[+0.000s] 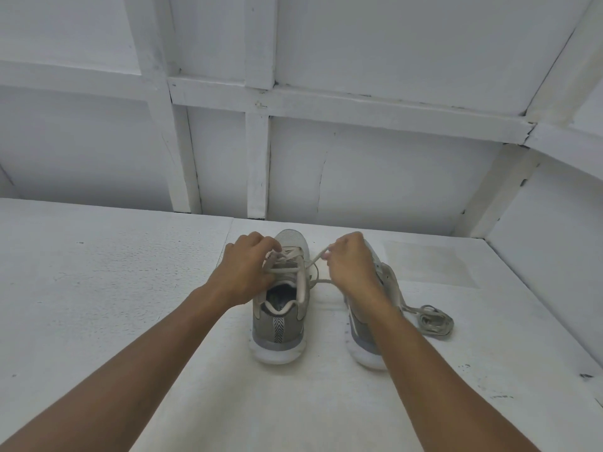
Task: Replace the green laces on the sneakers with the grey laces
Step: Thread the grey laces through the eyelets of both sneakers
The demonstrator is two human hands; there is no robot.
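1. White panelled wall [359,174] is backing the white tabletop [130,288], where both sneakers are standing with heels near you.
2. Your left grip [248,265] is pinching the lace [315,257] at the left sneaker [280,324]'s upper eyelets, and your right grip [350,265] is clamping its free end.
3. Your forearm is hiding the right sneaker [362,350]'s lacing; a loose lace bundle [435,322] is lying just right of it.
4. Lace colours are looking washed out, so I am only judging: you are working the upper eyelets of the left sneaker, with the right one probably left to do.

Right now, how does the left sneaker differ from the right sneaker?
The left sneaker is mostly visible; the right sneaker is half hidden by an arm. The left hand and right hand hold the left sneaker's lace; a bundled lace lies beside the right sneaker. Both heels face the camera.
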